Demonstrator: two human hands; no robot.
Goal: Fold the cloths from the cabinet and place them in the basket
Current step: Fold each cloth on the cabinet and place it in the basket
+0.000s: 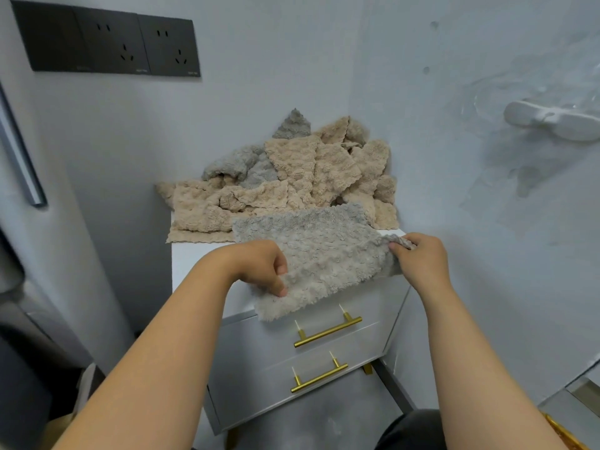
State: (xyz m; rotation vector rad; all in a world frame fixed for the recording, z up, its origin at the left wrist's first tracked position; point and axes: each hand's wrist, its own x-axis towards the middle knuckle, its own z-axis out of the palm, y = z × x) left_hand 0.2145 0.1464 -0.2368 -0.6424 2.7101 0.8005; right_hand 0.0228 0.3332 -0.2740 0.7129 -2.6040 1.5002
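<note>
Between both hands' pinching fingers (281, 289), the grey cloth (324, 258) overhangs the cabinet (201, 264) edge; uneven tension could skew its fold.

Cabinet (201, 264) stands in a wall corner, two drawers at its front, upper handle (328, 332) above lower handle (319, 378). Pile of cloths (292, 177) sits at the back of the cabinet top, against both walls. One cloth (321, 254) lies before the pile, its near edge hanging over the upper drawer front. Left hand (259, 266) at that cloth's left edge, right hand (418, 258) at its right corner. Socket panel (107, 42) on the wall, up and left of the pile. Wall bracket (552, 120) on the right wall.
</note>
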